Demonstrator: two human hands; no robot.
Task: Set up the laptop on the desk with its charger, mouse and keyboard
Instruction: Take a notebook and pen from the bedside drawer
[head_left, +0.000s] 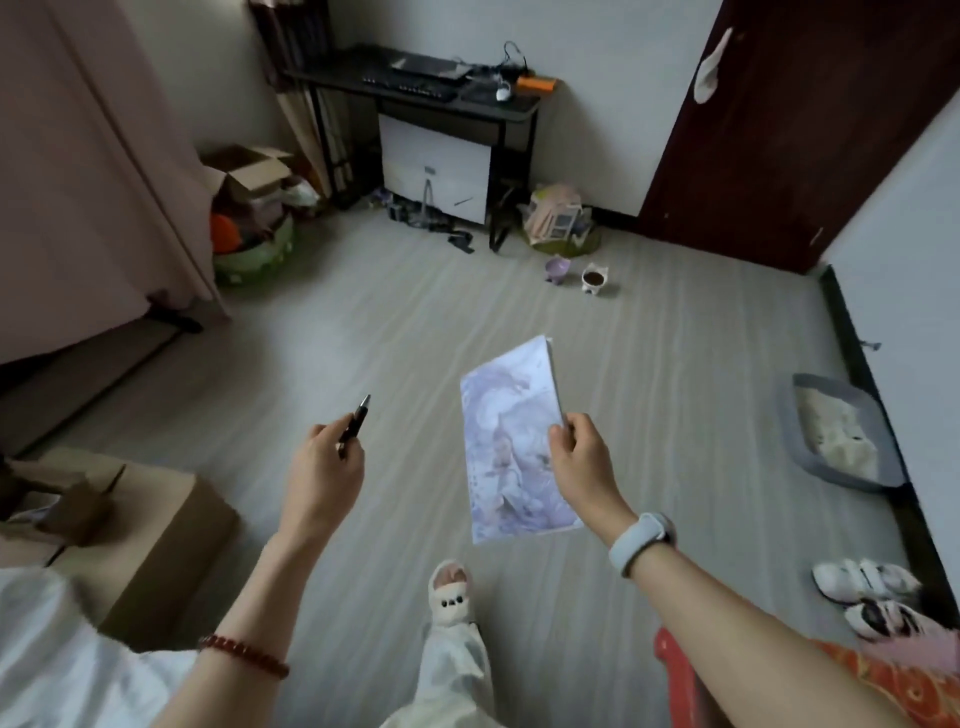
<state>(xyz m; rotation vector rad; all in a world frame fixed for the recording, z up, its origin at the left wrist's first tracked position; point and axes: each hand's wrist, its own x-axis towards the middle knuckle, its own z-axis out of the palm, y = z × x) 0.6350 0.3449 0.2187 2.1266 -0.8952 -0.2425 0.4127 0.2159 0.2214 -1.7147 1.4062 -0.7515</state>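
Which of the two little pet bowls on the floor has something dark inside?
The white bowl, the right-hand one of the pair, holds a dark brown filling. The purple bowl beside it shows none.

Grey striped floor (415, 332), white walls (597, 31), dark door (779, 130), pink curtain (78, 156)

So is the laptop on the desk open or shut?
Shut, it seems: the laptop lies flat on the desk with no raised screen, though it is far off.
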